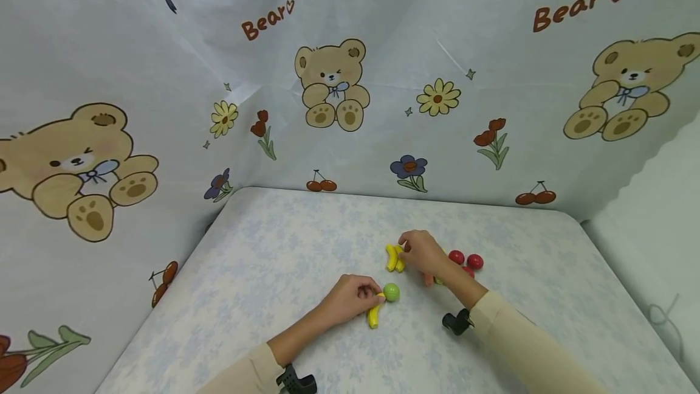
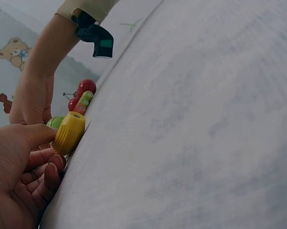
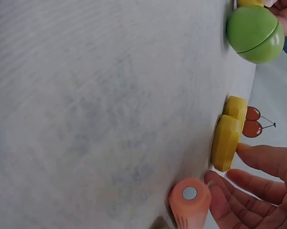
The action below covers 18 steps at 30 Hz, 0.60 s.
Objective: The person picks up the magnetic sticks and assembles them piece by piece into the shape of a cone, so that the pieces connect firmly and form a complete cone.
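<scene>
My left hand [image 1: 350, 300] pinches the end of a yellow toy banana [image 1: 374, 316] between thumb and fingers. In the left wrist view that banana [image 2: 70, 133] shows its blunt end with a small dark spot. Right by the fingertips is a green ball [image 1: 391, 292], with a seam line in the right wrist view. Farther back, two more yellow toy bananas [image 1: 391, 258] lie side by side. My right hand [image 1: 423, 253] is at the right-hand one; in the right wrist view its thumb tip meets the banana [image 3: 226, 143], the fingers loosely bent and spread apart from the thumb.
An orange piece [image 3: 190, 202] with a pale disc on its end lies close to my right fingers, partly behind the wrist in the head view. Several red balls [image 1: 475, 261] sit right of that hand. Bear-printed cloth [image 1: 372, 157] stands behind the pale-blue patterned tabletop [image 1: 262, 248].
</scene>
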{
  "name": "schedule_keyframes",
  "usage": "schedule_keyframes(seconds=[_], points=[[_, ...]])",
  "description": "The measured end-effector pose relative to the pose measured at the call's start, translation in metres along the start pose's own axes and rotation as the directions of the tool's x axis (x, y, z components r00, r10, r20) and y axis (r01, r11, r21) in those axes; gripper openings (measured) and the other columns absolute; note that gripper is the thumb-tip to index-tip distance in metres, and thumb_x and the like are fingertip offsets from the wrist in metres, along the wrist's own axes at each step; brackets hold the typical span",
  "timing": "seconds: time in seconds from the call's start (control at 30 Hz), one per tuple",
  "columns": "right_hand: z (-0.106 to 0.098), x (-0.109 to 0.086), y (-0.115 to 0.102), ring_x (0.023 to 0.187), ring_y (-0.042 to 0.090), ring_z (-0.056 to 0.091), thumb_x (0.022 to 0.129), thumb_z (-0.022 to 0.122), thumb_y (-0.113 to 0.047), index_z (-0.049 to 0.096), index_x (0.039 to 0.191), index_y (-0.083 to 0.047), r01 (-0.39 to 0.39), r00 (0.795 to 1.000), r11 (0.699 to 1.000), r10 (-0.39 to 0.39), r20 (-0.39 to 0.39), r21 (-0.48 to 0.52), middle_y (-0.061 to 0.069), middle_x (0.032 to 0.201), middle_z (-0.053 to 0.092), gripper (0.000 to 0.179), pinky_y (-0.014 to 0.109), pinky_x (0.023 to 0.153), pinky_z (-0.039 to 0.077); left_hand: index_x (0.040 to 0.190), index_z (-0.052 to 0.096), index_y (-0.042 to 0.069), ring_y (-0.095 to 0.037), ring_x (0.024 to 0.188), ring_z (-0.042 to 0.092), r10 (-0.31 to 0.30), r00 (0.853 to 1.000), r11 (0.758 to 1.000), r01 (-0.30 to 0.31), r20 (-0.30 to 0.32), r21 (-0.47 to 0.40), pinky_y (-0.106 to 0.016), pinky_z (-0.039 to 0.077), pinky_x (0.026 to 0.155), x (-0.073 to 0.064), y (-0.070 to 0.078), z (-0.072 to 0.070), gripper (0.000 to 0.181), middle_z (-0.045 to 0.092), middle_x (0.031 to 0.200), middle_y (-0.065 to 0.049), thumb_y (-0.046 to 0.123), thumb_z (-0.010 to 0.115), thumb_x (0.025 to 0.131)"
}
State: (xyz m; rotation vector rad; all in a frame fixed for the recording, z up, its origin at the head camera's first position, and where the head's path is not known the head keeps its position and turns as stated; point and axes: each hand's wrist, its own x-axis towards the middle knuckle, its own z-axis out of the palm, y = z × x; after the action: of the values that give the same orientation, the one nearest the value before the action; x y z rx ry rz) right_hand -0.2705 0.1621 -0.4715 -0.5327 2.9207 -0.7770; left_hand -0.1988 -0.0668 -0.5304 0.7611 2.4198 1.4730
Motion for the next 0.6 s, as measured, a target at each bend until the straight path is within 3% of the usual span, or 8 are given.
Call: schedule_keyframes(seconds=[0.27, 0.6], points=[[0.001, 0.010, -0.006, 0.069, 0.018, 0.059, 0.086, 0.081, -0.011, 0.072, 0.099, 0.003, -0.141, 0.990, 0.990, 0.141, 0.025, -0.021, 0.007, 0.083, 0.066, 0.021, 0.033, 0.064, 0.054, 0.093, 0.076, 0.017, -0.003, 0.053, 0.048, 0.009, 1.000, 1.000, -0.009, -0.007, 0.013, -0.019, 0.042, 0.050, 0.001, 0.000, -0.001, 0.007, 0.064, 0.071, 0.008, 0.023, 0.075, 0.094], [0.006, 0.012, -0.003, 0.064, 0.019, 0.058, 0.086, 0.079, -0.011, 0.072, 0.095, -0.001, -0.178, 0.983, 0.983, 0.176, 0.045, 0.046, 0.005, 0.078, 0.064, 0.015, 0.029, 0.058, 0.051, 0.092, 0.076, 0.016, -0.003, 0.053, 0.048, 0.004, 1.000, 1.000, -0.004, -0.011, 0.007, -0.019, 0.042, 0.050, 0.001, -0.002, 0.000, 0.006, 0.064, 0.071, 0.007, 0.022, 0.076, 0.094]])
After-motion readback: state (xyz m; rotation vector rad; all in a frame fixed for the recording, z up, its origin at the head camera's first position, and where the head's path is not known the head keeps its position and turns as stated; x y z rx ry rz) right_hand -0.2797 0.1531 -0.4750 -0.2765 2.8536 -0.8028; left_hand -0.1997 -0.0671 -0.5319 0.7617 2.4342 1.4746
